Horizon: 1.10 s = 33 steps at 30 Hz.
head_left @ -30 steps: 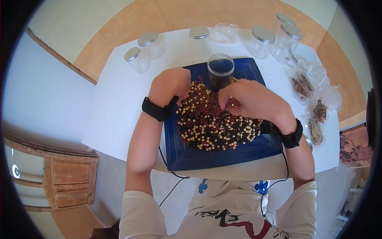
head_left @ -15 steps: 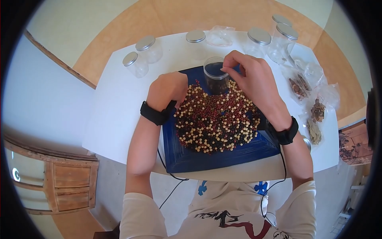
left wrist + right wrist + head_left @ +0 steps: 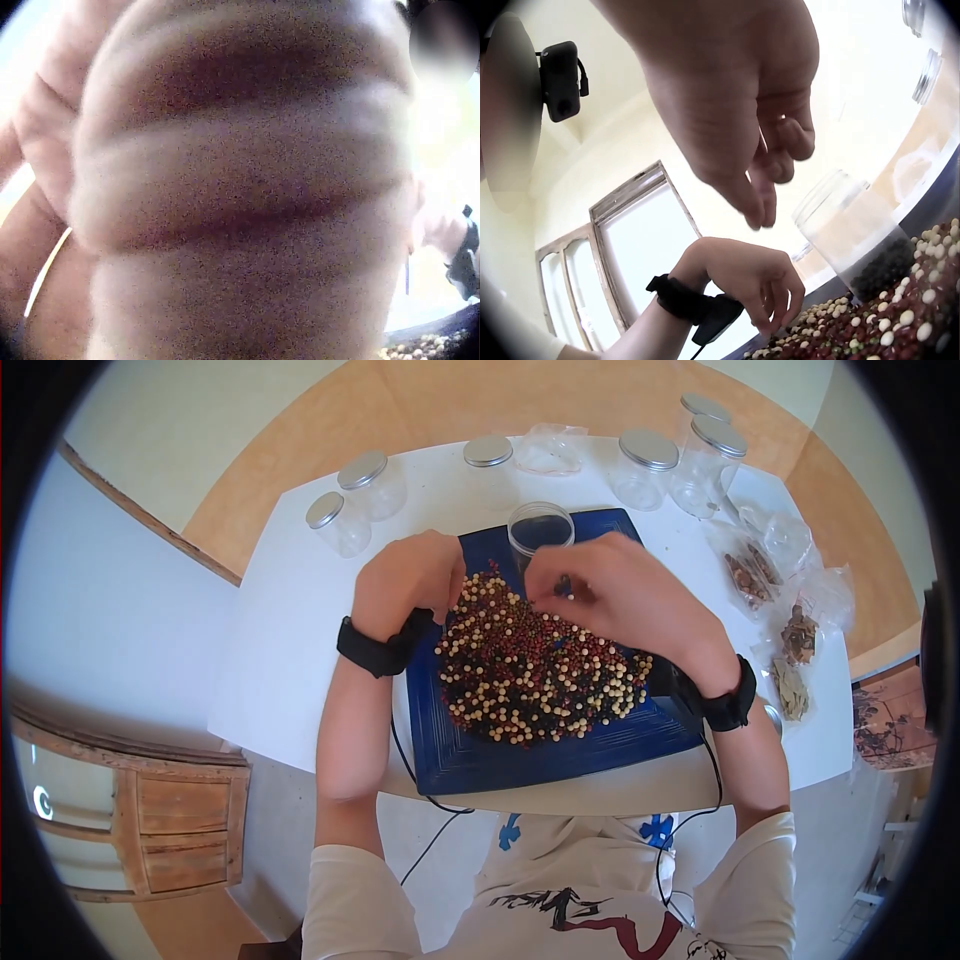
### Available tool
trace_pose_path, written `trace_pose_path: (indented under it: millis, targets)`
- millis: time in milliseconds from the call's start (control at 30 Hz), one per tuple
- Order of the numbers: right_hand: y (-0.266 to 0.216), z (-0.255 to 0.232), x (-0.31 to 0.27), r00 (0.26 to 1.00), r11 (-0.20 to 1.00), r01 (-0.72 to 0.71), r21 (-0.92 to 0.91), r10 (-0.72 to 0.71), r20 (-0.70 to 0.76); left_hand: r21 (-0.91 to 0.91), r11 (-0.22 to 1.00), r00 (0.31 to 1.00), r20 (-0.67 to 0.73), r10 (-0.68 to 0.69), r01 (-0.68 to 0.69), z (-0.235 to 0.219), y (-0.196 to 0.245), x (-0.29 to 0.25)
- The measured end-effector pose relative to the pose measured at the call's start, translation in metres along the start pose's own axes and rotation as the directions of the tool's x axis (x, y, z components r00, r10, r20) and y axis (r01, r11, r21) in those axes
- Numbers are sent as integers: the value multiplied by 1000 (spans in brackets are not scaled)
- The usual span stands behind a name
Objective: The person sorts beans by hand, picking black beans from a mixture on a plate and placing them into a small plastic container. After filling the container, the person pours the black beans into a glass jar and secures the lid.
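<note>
A heap of mixed beans [image 3: 540,680], dark, red and cream, covers much of a blue square tray [image 3: 450,760]. At its far edge stands an open clear jar [image 3: 832,206] with black beans [image 3: 883,266] in the bottom. My left hand [image 3: 415,580] is at the heap's left edge, fingers loosely bent down, fingertips right at the beans. The right hand [image 3: 615,585] hovers over the heap in front of the jar, thumb and fingertips close together with no bean visible between them. In the left wrist view, blurred skin of the left hand [image 3: 247,172] hides nearly everything.
Several lidded clear jars stand along the back of the white table [image 3: 290,630], among them a jar [image 3: 340,525] at left and a jar [image 3: 645,465] at right. Plastic bags [image 3: 800,630] of dried pieces lie to the right. Cables [image 3: 430,805] run from both wrist cameras.
My right hand rose from the heap to the jar's mouth, then came back down over the beans in front of it. The left hand stayed at the heap's left edge, shifting slightly.
</note>
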State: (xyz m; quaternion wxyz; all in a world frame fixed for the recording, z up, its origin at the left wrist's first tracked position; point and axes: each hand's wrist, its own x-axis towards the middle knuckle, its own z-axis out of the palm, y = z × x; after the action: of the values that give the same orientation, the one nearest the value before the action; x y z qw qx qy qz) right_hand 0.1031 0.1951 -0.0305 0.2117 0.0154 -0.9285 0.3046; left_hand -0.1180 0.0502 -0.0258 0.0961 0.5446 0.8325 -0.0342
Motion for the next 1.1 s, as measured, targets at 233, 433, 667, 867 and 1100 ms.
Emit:
trace_pose_path:
  millis: [233,433,667,867,1100]
  targets:
    - [10,14,-9,922,994,-89,-68,108,371,-318,931,977,55,206,-179,-45,-13,-7]
    - [19,25,-13,933,990,-51,-130,94,346,-391,836,912,-298,280,-384,-65,-7,-21]
    - [21,29,-11,926,995,-43,-93,75,370,-312,778,715,-657,239,-546,-50,19,-2]
    - [17,28,-8,904,992,-81,-94,113,413,-298,798,738,-627,250,-524,-34,33,9]
    - [24,32,-13,935,998,0,-67,24,353,-280,826,745,-626,230,-490,-31,31,13]
